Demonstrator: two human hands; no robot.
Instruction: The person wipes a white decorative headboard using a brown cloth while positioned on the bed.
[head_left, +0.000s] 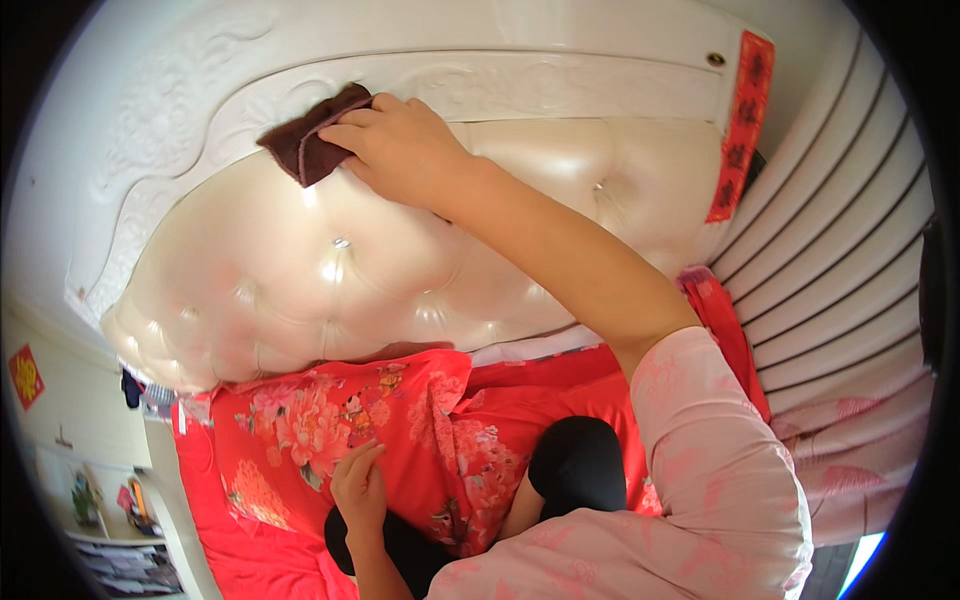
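My right hand (409, 150) presses a folded dark brown cloth (315, 139) to the upper part of the bed's headboard, where the carved white frame (465, 86) meets the tufted cream padding (277, 277). Fingers lie over the cloth's right part; its left corner sticks out past them. Lower down, my left hand (360, 484) hangs above a red flowered pillow (300, 435), with its fingers loosely bent and nothing seen in them. Whether it touches the pillow cannot be told.
Red bedding (262, 555) lies under my knees. A red paper strip with writing (742, 127) hangs at the headboard's right end, beside a ribbed pale panel (832, 217). Pink curtain fabric (847, 465) is at the right. Shelves with folded things (127, 566) stand at the lower left.
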